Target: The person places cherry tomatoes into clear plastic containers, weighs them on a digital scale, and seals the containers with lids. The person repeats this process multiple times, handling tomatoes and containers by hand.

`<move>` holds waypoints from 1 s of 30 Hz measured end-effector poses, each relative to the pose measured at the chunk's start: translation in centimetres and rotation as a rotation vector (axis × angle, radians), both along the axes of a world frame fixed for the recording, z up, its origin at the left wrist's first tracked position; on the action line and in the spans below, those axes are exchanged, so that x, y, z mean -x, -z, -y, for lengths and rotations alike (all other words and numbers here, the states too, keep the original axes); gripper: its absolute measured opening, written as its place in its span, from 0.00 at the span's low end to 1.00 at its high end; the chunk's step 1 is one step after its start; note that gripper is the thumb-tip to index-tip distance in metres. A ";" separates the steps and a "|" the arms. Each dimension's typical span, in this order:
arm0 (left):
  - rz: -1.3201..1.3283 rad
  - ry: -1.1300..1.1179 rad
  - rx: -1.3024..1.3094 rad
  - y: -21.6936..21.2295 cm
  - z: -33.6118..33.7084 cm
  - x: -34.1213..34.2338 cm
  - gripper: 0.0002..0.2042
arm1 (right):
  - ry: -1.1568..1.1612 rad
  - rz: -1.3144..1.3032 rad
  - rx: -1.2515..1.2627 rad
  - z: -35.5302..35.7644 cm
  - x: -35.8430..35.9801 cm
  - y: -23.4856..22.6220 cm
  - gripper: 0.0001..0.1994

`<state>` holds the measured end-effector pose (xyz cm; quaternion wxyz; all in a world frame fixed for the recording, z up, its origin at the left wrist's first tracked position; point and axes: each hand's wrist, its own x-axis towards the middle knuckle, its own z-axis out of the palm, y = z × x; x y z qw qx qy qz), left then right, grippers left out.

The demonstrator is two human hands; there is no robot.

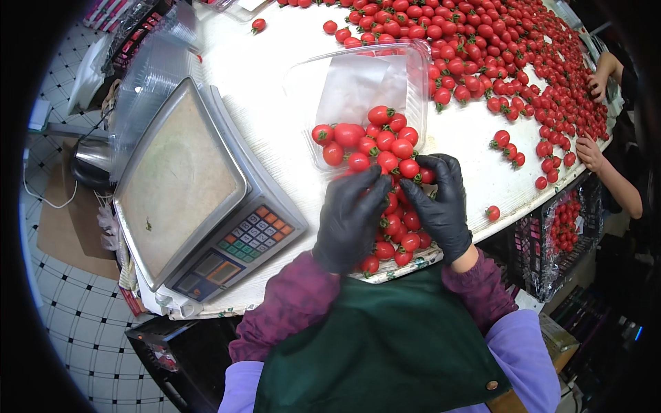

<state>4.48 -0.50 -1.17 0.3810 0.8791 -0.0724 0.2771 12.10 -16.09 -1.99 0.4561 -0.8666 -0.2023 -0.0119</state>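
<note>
Currently: clear plastic tray (413, 76) part-filled w/ cherry tomatoes (375, 141), set on white counter (275, 62) just beyond both hands. Left hand (351, 217) & right hand (444, 203), black-gloved, fingers cupped around a heap of tomatoes (401, 230) at counter's near edge, touching tray's front; nothing pinched singly. Progress, judged: tray approx. half full, far end bare; weighing not yet done, scale (186, 186) pan bare, at left. Loose tomatoes (496, 55) spread across far counter. Another person's hands (592, 148) at right rim. Stacked clear trays (148, 82) far left. Tiled floor (76, 323) below.
</note>
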 end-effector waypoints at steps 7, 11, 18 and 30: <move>-0.288 0.027 0.593 -2.7 -3.2 -7.1 0.13 | 0.015 -0.046 0.125 -0.7 -0.6 -0.6 0.18; -0.243 0.088 0.741 -4.7 -4.5 -8.4 0.16 | 0.000 -0.092 0.067 -0.5 -1.2 -0.5 0.14; -0.280 -0.051 0.647 -3.3 -4.4 -0.2 0.13 | -0.037 -0.248 -0.242 0.4 -1.7 -0.8 0.10; -0.401 -0.259 -0.223 -2.6 0.1 0.4 0.17 | -0.213 -0.071 -0.057 -1.5 -3.0 -5.8 0.10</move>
